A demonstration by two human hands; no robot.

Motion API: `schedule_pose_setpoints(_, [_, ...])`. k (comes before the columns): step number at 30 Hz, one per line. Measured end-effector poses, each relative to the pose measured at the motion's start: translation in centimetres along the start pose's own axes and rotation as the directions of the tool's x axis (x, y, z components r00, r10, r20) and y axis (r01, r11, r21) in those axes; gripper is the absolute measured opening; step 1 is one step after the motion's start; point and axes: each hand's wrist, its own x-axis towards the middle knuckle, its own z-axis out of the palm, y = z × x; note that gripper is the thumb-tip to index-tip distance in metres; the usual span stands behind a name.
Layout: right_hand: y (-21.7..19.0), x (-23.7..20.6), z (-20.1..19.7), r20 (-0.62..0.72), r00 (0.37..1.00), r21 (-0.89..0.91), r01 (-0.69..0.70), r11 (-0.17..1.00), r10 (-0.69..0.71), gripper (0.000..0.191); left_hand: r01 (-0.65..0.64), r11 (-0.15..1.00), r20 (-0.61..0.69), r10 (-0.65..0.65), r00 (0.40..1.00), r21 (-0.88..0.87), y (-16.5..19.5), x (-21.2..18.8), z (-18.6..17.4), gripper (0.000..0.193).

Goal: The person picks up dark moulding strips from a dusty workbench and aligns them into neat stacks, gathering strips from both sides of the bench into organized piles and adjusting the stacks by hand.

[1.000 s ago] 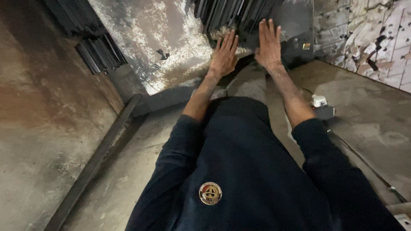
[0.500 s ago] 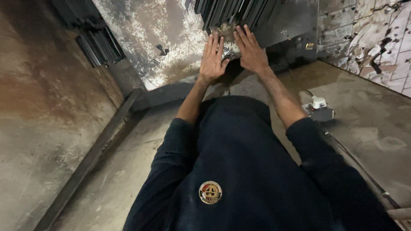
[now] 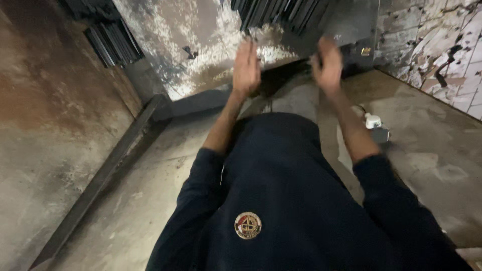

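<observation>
Hands first: the left hand [image 3: 246,68] is raised flat, fingers straight and close together, gripping nothing, its fingertips at the lower edge of a dark grille [image 3: 281,15] of slats. The right hand [image 3: 327,62] is blurred; it looks spread with fingers loosely bent and nothing clamped in it, just before the grey panel [image 3: 351,22] beside the grille. The two hands stand apart, with the dark gap under the panel between them. Both forearms are bare, running back into a navy sweater [image 3: 281,200] with a round badge [image 3: 248,225]. Right of the right forearm, a small white-capped object [image 3: 372,121] sits on the concrete floor [image 3: 432,150]. Further left, a stained wall [image 3: 186,45] and a second stack of slats [image 3: 113,42].
</observation>
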Motion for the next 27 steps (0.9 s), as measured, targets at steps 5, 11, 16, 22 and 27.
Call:
schedule_pose_setpoints(5, [5.0, 9.0, -1.4, -0.01, 0.988, -0.121, -0.155, 0.981, 0.154, 0.049, 0.059, 0.989, 0.041, -0.066, 0.997, 0.135, -1.5, 2.5, -0.4, 0.045])
schedule_pose_setpoints(11, [7.3, 13.1, -2.4, 0.035, 0.999, -0.084, -0.002, 0.996, 0.005, 0.031, 0.022, 0.982, 0.004, -0.024, 1.0, 0.189, -1.0, 2.7, -0.7, 0.044])
schedule_pose_setpoints(16, [7.5, 11.3, -3.4, 0.173, 0.977, -0.097, -0.113, 0.989, 0.128, 0.021, 0.113, 0.993, -0.178, -0.115, 0.977, -0.022, -1.4, 4.3, -2.0, 0.036])
schedule_pose_setpoints(22, [6.1, 10.1, -4.5, 0.187, 0.979, -0.177, 0.114, 0.978, -0.08, 0.032, 0.252, 0.957, -0.155, -0.274, 0.949, -0.145, -5.1, 10.6, -4.0, 0.02])
schedule_pose_setpoints(27, [6.2, 10.6, -2.8, 0.207, 0.978, -0.218, 0.013, 0.976, 0.033, 0.03, 0.146, 0.988, -0.124, -0.139, 0.983, 0.052, -7.0, 15.0, -6.0, 0.043])
